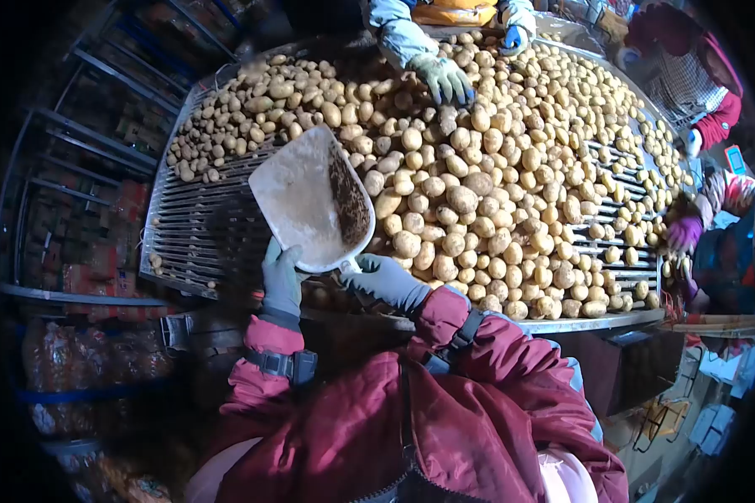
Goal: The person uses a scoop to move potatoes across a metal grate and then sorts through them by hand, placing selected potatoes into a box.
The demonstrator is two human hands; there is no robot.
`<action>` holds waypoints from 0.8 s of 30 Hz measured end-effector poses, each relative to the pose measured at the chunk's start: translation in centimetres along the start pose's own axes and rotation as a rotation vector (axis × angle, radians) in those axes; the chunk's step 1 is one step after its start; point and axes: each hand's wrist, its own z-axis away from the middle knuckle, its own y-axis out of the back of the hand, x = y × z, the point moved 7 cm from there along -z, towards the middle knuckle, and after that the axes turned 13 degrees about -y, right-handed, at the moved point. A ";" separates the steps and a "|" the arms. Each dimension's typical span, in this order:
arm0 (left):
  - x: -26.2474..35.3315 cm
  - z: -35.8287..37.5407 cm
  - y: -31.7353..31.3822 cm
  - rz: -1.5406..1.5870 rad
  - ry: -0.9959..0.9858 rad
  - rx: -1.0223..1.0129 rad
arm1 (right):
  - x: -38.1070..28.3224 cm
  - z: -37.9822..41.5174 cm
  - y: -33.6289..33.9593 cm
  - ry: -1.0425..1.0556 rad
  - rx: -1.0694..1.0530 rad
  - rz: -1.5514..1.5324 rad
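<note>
A white scoop [300, 197], dirt-stained along its right inner wall and with no potatoes in it, is held over the slatted sorting table [201, 222]. My left hand [283, 277], in a grey glove, grips the scoop's near left edge with the thumb on top. At the scoop's short handle, my right hand [387, 282] is closed, also in a grey glove. A large heap of potatoes [470, 201] spreads just right of the scoop, and a smaller pile of them lies beyond it at the far left.
Across the table, a co-worker's gloved hand [441, 78] touches the potatoes. A purple-gloved hand [684, 233] of another person is at the right end. Metal racks [101, 151] stand at left, with filled plastic bags [84, 360] below.
</note>
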 end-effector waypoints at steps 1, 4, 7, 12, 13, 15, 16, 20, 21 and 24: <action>0.5 -0.4 0.0 0.006 0.012 -0.008 | 0.6 -0.5 0.2 -0.029 -0.005 -0.056; -1.7 -2.6 3.6 -0.086 -0.025 -0.060 | 0.9 0.9 2.2 0.061 0.084 -0.143; -1.3 -4.4 7.7 -0.072 0.040 0.049 | 6.1 1.0 7.0 0.159 0.376 -0.013; -5.5 -8.3 18.4 -0.095 0.238 0.240 | 12.5 6.0 14.3 0.235 0.693 0.007; -7.6 -9.8 21.4 -0.122 0.234 0.184 | 14.1 6.8 16.5 0.305 0.781 0.202; -11.4 -12.9 28.2 -0.309 0.187 0.119 | 10.7 11.4 14.5 0.165 0.793 -0.277; -11.6 -14.4 31.1 -0.526 0.205 0.178 | 9.4 12.6 15.3 0.209 0.873 -0.208; -0.9 -15.0 24.2 -1.084 -0.173 0.173 | 1.6 12.5 17.7 0.325 0.950 -0.043; -0.3 -15.4 21.3 -1.047 -0.328 0.092 | -1.1 11.6 17.6 0.314 1.045 -0.004; -0.5 -13.3 10.2 -0.945 -0.456 -0.264 | -6.5 8.1 17.3 0.368 1.055 0.474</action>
